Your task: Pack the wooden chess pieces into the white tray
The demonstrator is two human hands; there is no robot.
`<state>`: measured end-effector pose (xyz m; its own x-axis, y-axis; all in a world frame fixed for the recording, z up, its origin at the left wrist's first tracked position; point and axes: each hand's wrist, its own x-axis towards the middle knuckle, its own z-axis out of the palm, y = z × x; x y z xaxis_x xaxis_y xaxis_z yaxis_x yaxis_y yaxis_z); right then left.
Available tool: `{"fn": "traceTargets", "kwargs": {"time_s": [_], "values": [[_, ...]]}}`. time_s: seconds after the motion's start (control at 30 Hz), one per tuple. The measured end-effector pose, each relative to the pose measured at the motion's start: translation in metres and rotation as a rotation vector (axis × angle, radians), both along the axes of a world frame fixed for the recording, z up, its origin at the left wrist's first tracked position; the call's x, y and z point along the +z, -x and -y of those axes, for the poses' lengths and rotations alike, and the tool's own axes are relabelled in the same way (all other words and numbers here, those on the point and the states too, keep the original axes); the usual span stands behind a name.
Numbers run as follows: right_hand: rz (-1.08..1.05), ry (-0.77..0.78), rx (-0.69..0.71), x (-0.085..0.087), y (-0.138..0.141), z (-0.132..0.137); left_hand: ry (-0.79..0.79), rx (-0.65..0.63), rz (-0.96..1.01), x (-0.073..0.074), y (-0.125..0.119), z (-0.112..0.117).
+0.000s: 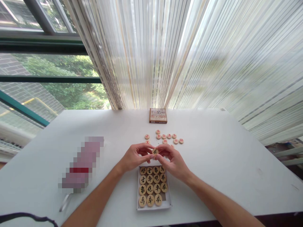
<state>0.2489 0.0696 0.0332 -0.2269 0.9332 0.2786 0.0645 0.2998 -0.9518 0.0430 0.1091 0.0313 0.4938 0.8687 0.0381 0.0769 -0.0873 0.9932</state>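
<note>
Between the fingertips of my left hand (137, 156) and my right hand (170, 159) is a round wooden Chinese chess piece (155, 151) with a black character facing me. Both hands pinch it from the sides, above the far edge of a shallow white box (153, 208). Rows of black-marked pieces (149, 179) lie in this box, with a gap at its near right corner. Beyond my hands, several red-marked pieces (169, 136) are scattered on the table, some partly hidden by my fingers.
The box lid (158, 116) with printed characters lies at the table's far edge. A pixelated pinkish object (82, 164) with a strap rests on the white table (213, 164) at left. A dark cord (28, 215) shows at lower left. Pale string curtains (151, 53) hang behind the table.
</note>
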Motion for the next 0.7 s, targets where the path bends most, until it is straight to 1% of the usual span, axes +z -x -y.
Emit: {"fn": "traceTargets", "kwargs": {"time_s": [0.1,0.23,0.33,0.4,0.47,0.57,0.63,0.7], "values": [[-0.005,0.007,-0.006,0.003,0.0,-0.001,-0.021,-0.012,-0.006,0.001,-0.001,0.001],[-0.016,0.038,0.038,0.017,-0.002,0.001,-0.079,-0.019,-0.039,0.002,0.0,0.0],[0.056,0.013,0.093,0.028,-0.01,0.008,-0.151,-0.027,-0.099,0.001,0.002,-0.001],[0.124,0.013,0.154,0.033,-0.018,0.016,-0.165,-0.049,-0.144,0.001,0.004,-0.001],[0.154,0.039,0.197,0.034,-0.026,0.026,-0.149,-0.089,-0.181,0.001,0.005,0.0],[0.19,0.08,0.17,0.029,-0.038,0.045,-0.126,-0.152,-0.201,0.001,0.005,0.002],[0.203,0.105,0.14,0.024,-0.042,0.057,-0.134,-0.16,-0.206,0.001,0.006,0.001],[0.215,0.138,0.12,0.02,-0.044,0.069,-0.165,-0.14,-0.224,0.0,0.008,0.0]]}}
